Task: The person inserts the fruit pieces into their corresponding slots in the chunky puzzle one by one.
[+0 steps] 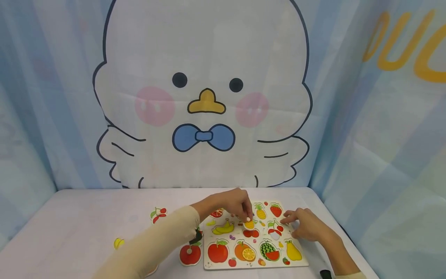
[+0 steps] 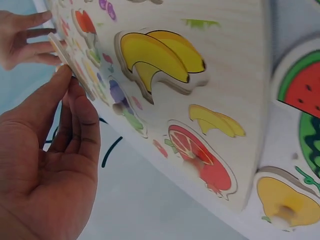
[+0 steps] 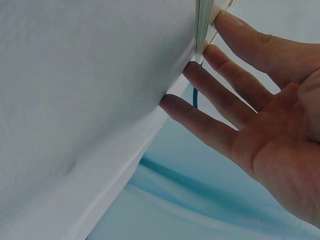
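My left hand (image 1: 238, 203) pinches a round yellow-orange fruit puzzle piece (image 1: 249, 224) by its small knob, over the middle of a fruit puzzle board (image 1: 208, 234). In the left wrist view this piece (image 2: 67, 57) shows nearly edge-on, tilted above the board, and which fruit it is cannot be made out. At the board's right side is my right hand (image 1: 308, 224), fingers spread. Its thumb and index fingertip touch the board's edge in the right wrist view, while other fingertips rest on the white table. Knobbed grape (image 2: 118, 95) and red citrus-like (image 2: 202, 162) pieces sit in the board.
Left of the board lie an apple piece (image 1: 190, 254), a cherry piece (image 1: 158, 214) and a yellow piece (image 1: 119, 243). Watermelon (image 2: 307, 80) and pear (image 2: 287, 200) pieces lie beside the board. A printed curtain (image 1: 205, 162) hangs behind the table; my left sleeve covers part of it.
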Demonstrator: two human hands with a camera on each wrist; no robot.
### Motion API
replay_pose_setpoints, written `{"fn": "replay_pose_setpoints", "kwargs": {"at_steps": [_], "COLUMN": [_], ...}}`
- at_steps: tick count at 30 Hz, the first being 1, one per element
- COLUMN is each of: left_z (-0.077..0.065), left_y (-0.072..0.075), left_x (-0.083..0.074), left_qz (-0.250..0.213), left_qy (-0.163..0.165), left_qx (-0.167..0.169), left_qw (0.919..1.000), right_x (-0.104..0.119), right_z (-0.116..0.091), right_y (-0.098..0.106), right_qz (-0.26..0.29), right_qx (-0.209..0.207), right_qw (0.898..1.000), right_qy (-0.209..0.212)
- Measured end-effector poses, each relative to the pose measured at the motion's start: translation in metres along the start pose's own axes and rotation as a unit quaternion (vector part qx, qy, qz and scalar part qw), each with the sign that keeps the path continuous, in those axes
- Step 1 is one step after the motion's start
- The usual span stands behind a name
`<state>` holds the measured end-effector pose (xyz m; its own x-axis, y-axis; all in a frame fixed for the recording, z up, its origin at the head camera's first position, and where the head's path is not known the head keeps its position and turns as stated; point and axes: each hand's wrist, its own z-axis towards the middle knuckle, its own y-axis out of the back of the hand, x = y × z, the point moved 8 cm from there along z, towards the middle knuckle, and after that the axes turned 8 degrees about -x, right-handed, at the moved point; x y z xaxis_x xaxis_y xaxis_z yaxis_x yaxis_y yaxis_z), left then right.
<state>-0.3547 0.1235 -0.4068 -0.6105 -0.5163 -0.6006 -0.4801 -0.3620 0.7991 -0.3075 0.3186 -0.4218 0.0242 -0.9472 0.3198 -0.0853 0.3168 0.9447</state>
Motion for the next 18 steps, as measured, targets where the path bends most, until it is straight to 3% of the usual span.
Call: {"fn": "replay_pose_setpoints", "kwargs": {"at_steps": [14, 18], "left_z": [0.031, 0.037], "left_y": [-0.001, 0.001], "left_x": [0.001, 0.003], "left_qz": [0.034, 0.031], "left_qy": [0.023, 0.054], "left_qx": [-0.060, -0.069], "left_qw": [0.9974, 0.9957], "right_x": [-0.001, -0.002], "right_z": [-0.001, -0.001], "right_y": [0.000, 0.000], "right_qz": [0.006, 0.005], "right_qx": [-0.005, -0.006], "right_qw": [1.000, 1.000], "right_qy": [0.014, 0.011]}}
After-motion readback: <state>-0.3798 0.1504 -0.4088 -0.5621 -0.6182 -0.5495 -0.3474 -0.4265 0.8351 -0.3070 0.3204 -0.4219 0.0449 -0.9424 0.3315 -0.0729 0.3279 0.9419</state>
